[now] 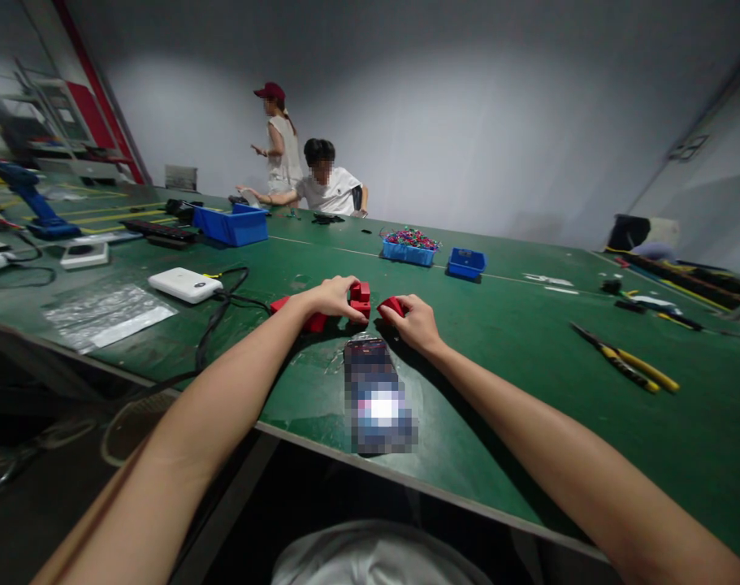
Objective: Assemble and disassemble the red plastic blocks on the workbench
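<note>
It's a big green table (497, 455) against a pale wall (497, 122), phone (375, 398) lying right by the front edge, probably there so it's easy to see. Farther back from that edge, the left hand (333, 297) has thumb and fingers curled round some red blocks (361, 302), I'd guess to steady them. Right hand (416, 322) pinches a red piece (391, 307) just beside them, fingertips only, likely because it's small.

Bare forearms (223, 406) and hands (333, 297) (pale clothing (375, 561) below).
</note>
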The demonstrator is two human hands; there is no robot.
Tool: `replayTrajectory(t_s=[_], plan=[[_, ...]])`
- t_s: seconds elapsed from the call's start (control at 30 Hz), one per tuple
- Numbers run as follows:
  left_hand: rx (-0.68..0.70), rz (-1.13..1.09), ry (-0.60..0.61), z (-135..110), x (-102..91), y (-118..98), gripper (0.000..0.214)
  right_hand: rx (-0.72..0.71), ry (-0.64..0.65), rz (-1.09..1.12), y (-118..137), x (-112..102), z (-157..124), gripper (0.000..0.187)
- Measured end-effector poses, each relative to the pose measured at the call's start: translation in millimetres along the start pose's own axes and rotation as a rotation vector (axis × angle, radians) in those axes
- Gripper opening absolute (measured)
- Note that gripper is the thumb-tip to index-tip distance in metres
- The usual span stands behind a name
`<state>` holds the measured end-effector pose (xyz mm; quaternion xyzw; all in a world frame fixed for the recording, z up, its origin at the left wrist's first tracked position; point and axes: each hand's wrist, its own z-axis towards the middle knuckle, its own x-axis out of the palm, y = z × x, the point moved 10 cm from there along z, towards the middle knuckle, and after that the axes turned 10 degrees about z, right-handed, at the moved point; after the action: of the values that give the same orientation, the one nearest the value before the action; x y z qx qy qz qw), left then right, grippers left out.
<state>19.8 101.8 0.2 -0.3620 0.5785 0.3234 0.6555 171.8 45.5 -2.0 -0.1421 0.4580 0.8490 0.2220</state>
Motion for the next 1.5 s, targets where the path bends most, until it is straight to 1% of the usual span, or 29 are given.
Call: replayTrajectory(t_s=[0.03, 0.1, 0.23, 0.3, 0.37, 0.5, 0.63, 0.8, 0.9, 0.97, 1.1, 1.17, 1.27, 1.4, 1.43, 1.5], plan=[[0.007, 0.002, 0.003, -1, -0.3, -2, 0.095, 0.029, -0.035, 0.057, -4, -3, 1, 0.025], [0.024, 0.002, 0.011, -2, -1.2, -7, 0.094, 0.106, -0.086, 0.241, -17, -6, 4, 0.028], [0.036, -0.017, 0.024, -5, -3.0, -13, 0.091, 0.336, -0.091, 0.696, -46, 7, 3, 0.044], [0.036, -0.025, 0.031, -5, -2.2, -13, 0.090, 0.397, -0.095, 0.820, -52, 12, 2, 0.050], [0.044, -0.024, 0.032, -4, -0.9, -13, 0.090, 0.421, -0.096, 0.854, -55, 14, 2, 0.048], [0.076, -0.008, 0.019, -2, 0.6, -15, 0.088, 0.446, -0.045, 0.812, -55, 18, 2, 0.048], [0.079, -0.017, 0.020, -4, -0.7, -17, 0.086, 0.422, -0.037, 0.763, -54, 15, 3, 0.050], [0.061, -0.015, 0.031, -7, -3.0, -19, 0.085, 0.379, 0.049, 0.721, -49, 19, 2, 0.040], [0.069, -0.012, 0.028, -6, -2.9, -19, 0.085, 0.364, 0.024, 0.710, -48, 17, 3, 0.041], [0.077, -0.016, 0.025, -5, -2.2, -19, 0.085, 0.304, -0.003, 0.680, -43, 14, 5, 0.039], [0.088, -0.030, 0.018, -3, -1.2, -18, 0.084, 0.106, -0.035, 0.515, -24, 6, 9, 0.030], [0.086, -0.029, 0.016, -3, -1.2, -18, 0.083, 0.056, -0.034, 0.442, -19, 5, 9, 0.027], [0.087, -0.030, 0.014, -3, -1.4, -17, 0.084, 0.040, -0.018, 0.402, -16, 7, 6, 0.028], [0.092, -0.039, 0.022, -4, -0.8, -18, 0.084, 0.030, -0.034, 0.277, -10, 4, 2, 0.026], [0.092, -0.040, 0.023, -4, -0.7, -18, 0.084, 0.039, -0.032, 0.265, -9, 4, 2, 0.026], [0.094, -0.040, 0.021, -4, -0.8, -18, 0.084, 0.091, -0.024, 0.318, -13, 6, 2, 0.028]])
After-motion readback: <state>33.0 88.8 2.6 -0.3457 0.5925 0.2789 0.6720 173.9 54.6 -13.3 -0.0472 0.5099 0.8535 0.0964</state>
